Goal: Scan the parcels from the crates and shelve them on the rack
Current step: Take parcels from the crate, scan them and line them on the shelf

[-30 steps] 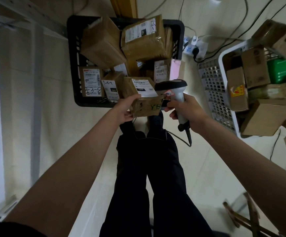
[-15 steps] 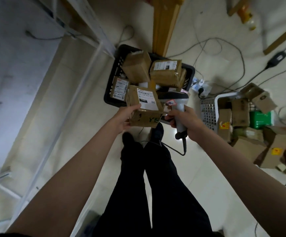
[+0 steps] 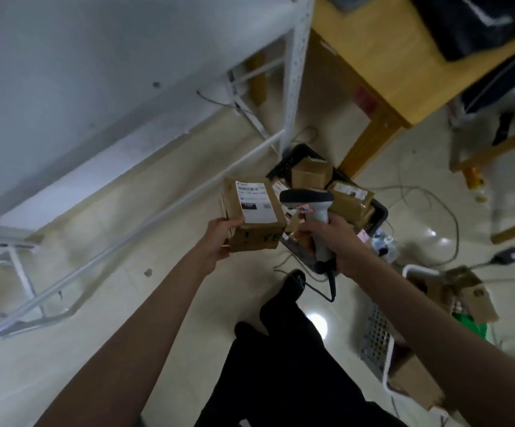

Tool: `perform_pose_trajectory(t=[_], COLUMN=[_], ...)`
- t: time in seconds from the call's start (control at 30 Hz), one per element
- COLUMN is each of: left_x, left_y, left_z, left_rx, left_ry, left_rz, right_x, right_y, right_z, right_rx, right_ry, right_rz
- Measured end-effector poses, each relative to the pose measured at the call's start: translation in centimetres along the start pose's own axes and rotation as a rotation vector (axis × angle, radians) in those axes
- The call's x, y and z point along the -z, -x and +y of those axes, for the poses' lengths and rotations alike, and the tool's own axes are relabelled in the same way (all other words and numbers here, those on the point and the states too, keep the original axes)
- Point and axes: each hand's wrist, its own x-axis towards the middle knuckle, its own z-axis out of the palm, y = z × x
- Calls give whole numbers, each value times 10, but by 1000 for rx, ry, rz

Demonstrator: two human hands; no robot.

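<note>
My left hand (image 3: 216, 241) grips a small brown cardboard parcel (image 3: 254, 217) with a white shipping label facing up. My right hand (image 3: 331, 238) grips a grey handheld barcode scanner (image 3: 310, 204), its head right beside the parcel's right edge. Behind both stands a black crate (image 3: 379, 211) holding several brown parcels. A white crate (image 3: 382, 340) with more boxes sits at the lower right. The white metal rack (image 3: 293, 72) rises on the left, its shelf filling the upper left.
A wooden table (image 3: 382, 87) stands behind the black crate with dark items on top. Cables and a power adapter (image 3: 508, 255) lie across the pale tiled floor at right. My dark-trousered legs (image 3: 281, 365) are below. A rack brace (image 3: 145, 223) runs diagonally along the floor.
The view has swung up and to the left, bringing the rack and table into sight. The parcel and scanner have lifted away from the black crate, still side by side in my hands.
</note>
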Motion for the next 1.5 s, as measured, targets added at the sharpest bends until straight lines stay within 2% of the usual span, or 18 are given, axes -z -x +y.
perform_pose_trajectory(t=[0.23, 0.4, 0.6, 0.8, 0.97, 1.1, 1.23, 1.5], left_x=[88, 143, 193, 221, 230, 240, 249, 264], left_y=[99, 162, 222, 268, 287, 290, 291, 282], left_z=[-40, -68, -86, -79, -66, -60, -51, -43], left_rx=[-170, -278, -433, -620, -768, -889, -954, -962], left_ry=[221, 425, 551, 602, 588, 561, 533, 566], left_rz=[110, 177, 289, 417, 737, 895, 977, 1051], right_x=[-91, -148, -210, -252, -279, -291, -302, -313], right_y=[85, 135, 173, 202, 216, 220, 220, 212], right_z=[-44, -67, -94, -128, -150, -164, -176, -184], right_rx=[179, 296, 450, 616, 719, 779, 803, 812], right_ry=[221, 309, 380, 435, 496, 509, 515, 530], right_rz=[-198, -361, -503, -712, -804, -892, -936, -976])
